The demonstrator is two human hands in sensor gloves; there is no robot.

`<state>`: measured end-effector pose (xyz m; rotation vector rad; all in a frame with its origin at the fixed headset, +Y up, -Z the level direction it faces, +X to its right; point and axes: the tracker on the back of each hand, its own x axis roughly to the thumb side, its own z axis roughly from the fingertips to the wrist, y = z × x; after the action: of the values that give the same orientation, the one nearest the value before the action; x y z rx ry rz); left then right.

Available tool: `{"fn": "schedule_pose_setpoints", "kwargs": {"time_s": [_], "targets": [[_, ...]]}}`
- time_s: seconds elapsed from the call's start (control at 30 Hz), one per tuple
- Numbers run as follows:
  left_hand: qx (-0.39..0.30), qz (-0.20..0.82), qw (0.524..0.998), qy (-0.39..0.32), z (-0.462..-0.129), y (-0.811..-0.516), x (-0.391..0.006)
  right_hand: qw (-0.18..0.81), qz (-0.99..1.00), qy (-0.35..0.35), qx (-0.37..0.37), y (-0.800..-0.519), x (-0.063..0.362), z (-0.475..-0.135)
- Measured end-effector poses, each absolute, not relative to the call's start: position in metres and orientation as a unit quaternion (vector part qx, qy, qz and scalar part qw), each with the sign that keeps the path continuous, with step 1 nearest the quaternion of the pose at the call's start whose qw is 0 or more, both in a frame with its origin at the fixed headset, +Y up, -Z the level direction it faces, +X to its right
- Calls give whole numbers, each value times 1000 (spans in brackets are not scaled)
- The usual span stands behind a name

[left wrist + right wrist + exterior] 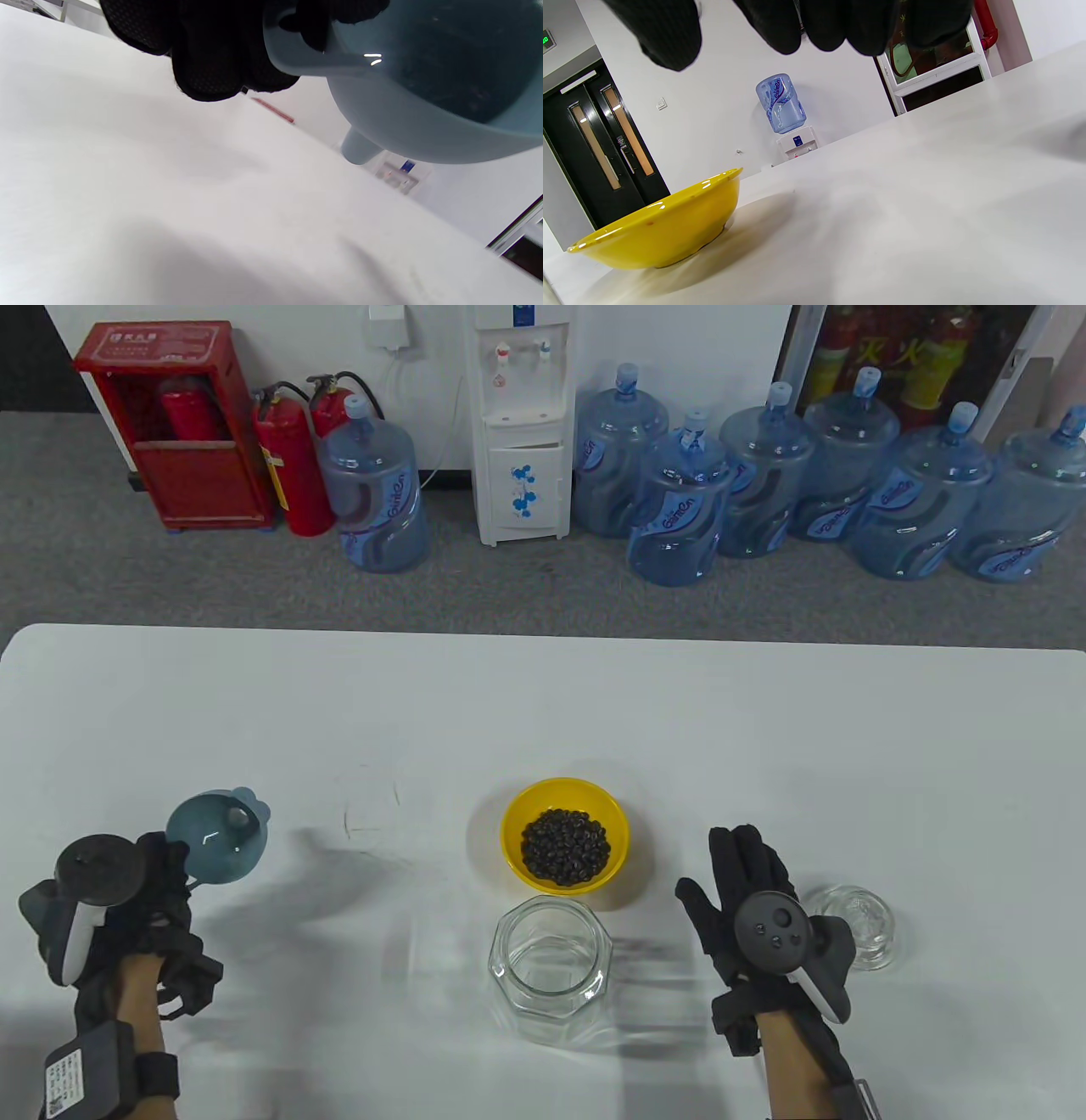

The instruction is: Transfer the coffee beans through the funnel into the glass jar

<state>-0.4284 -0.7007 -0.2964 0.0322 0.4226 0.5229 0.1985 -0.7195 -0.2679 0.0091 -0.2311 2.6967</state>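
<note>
Table view showed the left hand (127, 899) gripping a blue funnel (216, 837) above the table (543, 712); the right hand (755, 899) lay flat, fingers released, beside the glass jar (550, 967).

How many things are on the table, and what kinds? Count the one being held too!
Bowl of coffee beans: 1
Glass jar: 1
Glass lid: 1
Blue funnel, held by the left hand: 1
Total: 4

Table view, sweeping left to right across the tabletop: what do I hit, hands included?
left hand gripping the blue funnel → glass jar and, behind it, the yellow bowl of coffee beans → right hand, flat and holding nothing → glass lid.
</note>
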Motion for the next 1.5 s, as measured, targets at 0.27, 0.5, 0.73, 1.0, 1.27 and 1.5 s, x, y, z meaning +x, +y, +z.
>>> {"fn": "schedule_pose_setpoints", "kwargs": {"time_s": [0.27,0.5,0.73,1.0,1.27,1.5], "targets": [[44,317,936,148,-294,-674,-407,219,972,-84,4,-720,200,-268],[76,352,928,99,-289,-650,-384,217,973,-80,4,-720,200,-268],[85,395,914,46,-284,-627,-357,219,973,-72,-2,-721,200,-268],[93,440,893,-22,-283,-608,-328,221,972,-74,-4,-721,201,-268],[50,495,863,-91,-281,-601,-290,221,973,-70,-5,-721,201,-268],[25,520,843,-132,-278,-598,-258,222,973,-62,-7,-722,201,-268]]}}
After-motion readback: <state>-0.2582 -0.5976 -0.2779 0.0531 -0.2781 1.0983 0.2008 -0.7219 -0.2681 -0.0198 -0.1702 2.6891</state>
